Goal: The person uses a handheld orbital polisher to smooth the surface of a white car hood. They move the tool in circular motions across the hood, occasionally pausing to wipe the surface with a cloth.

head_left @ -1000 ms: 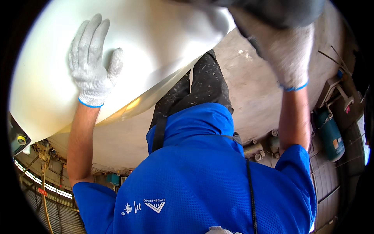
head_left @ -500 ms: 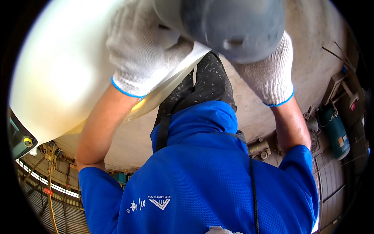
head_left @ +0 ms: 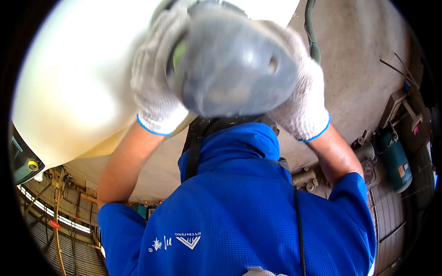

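Both my hands wear white knitted gloves with blue cuffs and hold a large, grey, rounded power tool, slightly blurred by motion. My left hand is wrapped round its left side, where a bit of green shows. On the other side my right hand grips the tool from behind, with its fingers mostly hidden by the housing. Beyond and to the left spreads a big, smooth, whitish curved panel. The tool hides its own working face, so I cannot tell whether it touches the panel.
A dark greenish hose runs down behind my right hand. To the right stand a teal cylinder tank and a metal frame by the wall. Concrete floor lies below. Poles and a yellow hose are at lower left.
The tool has come down and to the left, closer to my body, and has turned. Both hands have moved with it. The hose now shows at the upper right.
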